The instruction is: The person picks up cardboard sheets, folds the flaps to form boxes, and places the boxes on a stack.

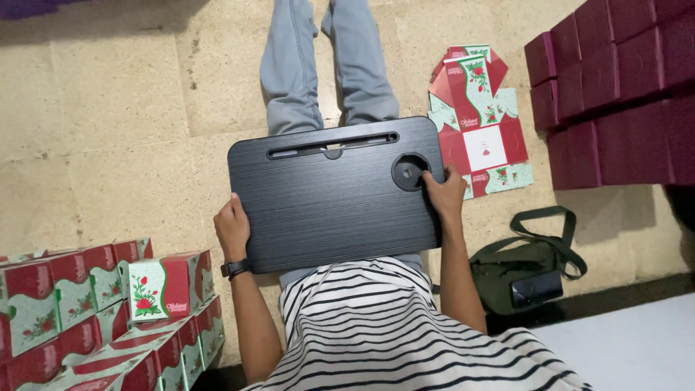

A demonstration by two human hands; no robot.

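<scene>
Both hands grip black lap tray point(333, 195).

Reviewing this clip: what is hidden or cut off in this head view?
- Left hand: fingers curl under the black lap tray's edge, hidden.
- Person's lap: covered by the tray.
- Assembled red and green boxes: stack cut off by the left and bottom edges.
- Maroon boxes: cut off by the right edge.

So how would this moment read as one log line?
left hand: grips lap desk edge | right hand: by cup hole | flat cartons on floor
</scene>
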